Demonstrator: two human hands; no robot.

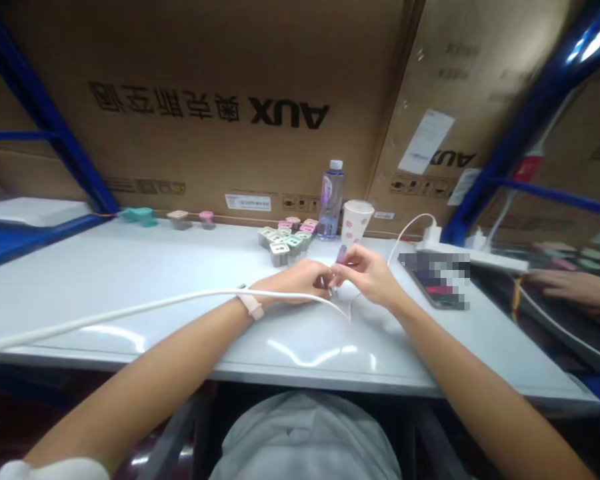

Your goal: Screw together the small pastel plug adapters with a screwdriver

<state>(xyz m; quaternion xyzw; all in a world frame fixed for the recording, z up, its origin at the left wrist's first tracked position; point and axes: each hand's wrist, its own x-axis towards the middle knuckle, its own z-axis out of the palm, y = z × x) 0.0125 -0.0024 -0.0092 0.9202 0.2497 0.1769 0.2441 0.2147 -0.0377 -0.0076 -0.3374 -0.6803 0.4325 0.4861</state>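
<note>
My left hand rests on the white table with its fingers curled round a small part at the end of a white cable. My right hand meets it from the right, pinching a small purple piece that stands up between its fingertips. The two hands touch at the fingertips. What sits between them is too small to name. A pale band is on my left wrist.
A cluster of pastel plug blocks lies just behind my hands, with more blocks at the far left. A water bottle, a paper cup, a power strip and a phone stand to the right. Another person's hand is at the far right. Cardboard boxes form the back wall.
</note>
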